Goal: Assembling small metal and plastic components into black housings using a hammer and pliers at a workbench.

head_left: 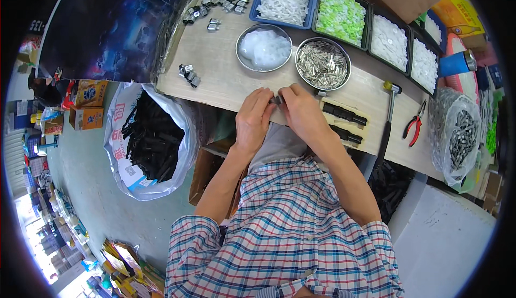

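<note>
My left hand (253,116) and my right hand (301,110) meet at the near edge of the workbench (226,77), together pinching a small dark and metallic part (277,99) between the fingertips. Just beyond the hands stand a round metal bowl of clear plastic pieces (264,47) and a round metal bowl of small silver metal pieces (323,64). Two black plastic pieces (344,114) lie on a jig to the right of my right hand.
A hammer (388,120) and red-handled pliers (414,127) lie to the right. Trays of white (284,1) and green (341,17) parts line the back. Finished small parts (188,74) sit at left. A white sack of black pieces (153,137) stands on the floor.
</note>
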A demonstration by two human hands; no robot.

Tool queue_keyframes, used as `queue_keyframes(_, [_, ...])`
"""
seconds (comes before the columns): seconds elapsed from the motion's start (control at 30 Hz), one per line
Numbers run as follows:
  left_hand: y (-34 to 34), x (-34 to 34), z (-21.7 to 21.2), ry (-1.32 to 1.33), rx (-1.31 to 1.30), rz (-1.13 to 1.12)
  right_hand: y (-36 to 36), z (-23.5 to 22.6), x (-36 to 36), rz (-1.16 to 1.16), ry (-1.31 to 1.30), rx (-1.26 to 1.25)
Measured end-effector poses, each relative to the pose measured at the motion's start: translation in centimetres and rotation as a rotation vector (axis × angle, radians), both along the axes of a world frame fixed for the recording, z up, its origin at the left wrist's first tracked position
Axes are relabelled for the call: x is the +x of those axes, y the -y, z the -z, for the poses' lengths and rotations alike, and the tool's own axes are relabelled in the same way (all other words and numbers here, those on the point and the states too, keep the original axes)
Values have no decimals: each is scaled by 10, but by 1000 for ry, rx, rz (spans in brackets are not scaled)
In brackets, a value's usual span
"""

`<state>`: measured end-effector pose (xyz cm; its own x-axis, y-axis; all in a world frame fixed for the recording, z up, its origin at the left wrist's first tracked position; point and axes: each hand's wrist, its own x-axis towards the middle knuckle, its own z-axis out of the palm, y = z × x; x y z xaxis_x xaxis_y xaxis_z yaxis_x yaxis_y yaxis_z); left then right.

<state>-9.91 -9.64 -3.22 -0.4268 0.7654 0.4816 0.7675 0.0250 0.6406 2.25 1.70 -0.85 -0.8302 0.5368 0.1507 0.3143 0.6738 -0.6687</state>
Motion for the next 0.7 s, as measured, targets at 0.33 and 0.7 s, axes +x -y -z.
queue_keyframes(0.33, [9, -63, -6, -192, 23, -346, 7, -19, 14, 81, 229, 302])
queue_keyframes(0.7, [24, -102, -1, -311, -140, -440, -5, -4, 13, -126, 91, 267])
